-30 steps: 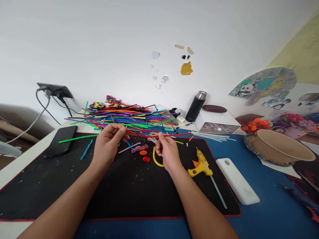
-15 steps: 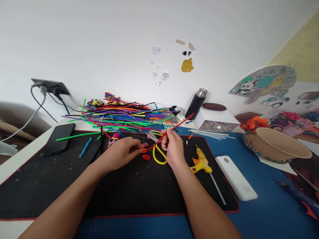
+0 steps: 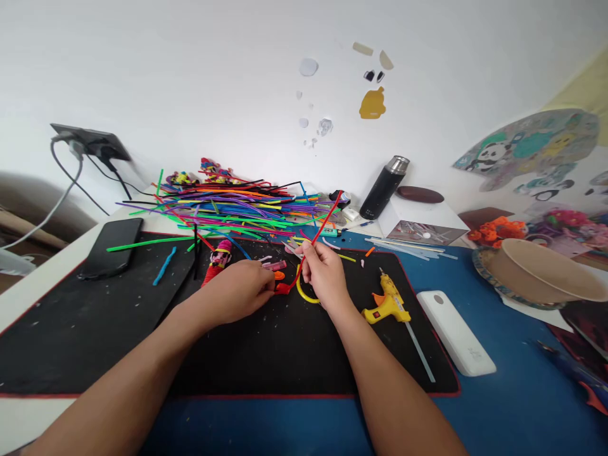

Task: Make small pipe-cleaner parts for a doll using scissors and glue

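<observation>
My right hand (image 3: 325, 272) pinches a red pipe cleaner (image 3: 329, 216) that slants up to the right; its lower end runs down towards a small red piece (image 3: 284, 289) on the mat. At the left edge of that piece, the fingertips of my left hand (image 3: 242, 290) are closed, partly hidden by the hand itself. A small orange piece (image 3: 279, 275) lies just beyond. Yellow-handled scissors (image 3: 308, 298) lie partly behind my right hand. Left of centre is a small figure with a pink top and red coiled body (image 3: 218, 259), partly covered by my left hand.
A heap of coloured pipe cleaners (image 3: 237, 212) lies along the wall. To the right are a yellow glue gun (image 3: 389, 301), a white power bank (image 3: 456, 332), a black flask (image 3: 384, 187) and a beige bowl (image 3: 546, 269). A black phone (image 3: 111, 248) rests at left on the black mat (image 3: 266, 361).
My left hand has come down to the small red piece on the mat. The red pipe cleaner has swung steeper in my right hand. The camera view has shifted slightly.
</observation>
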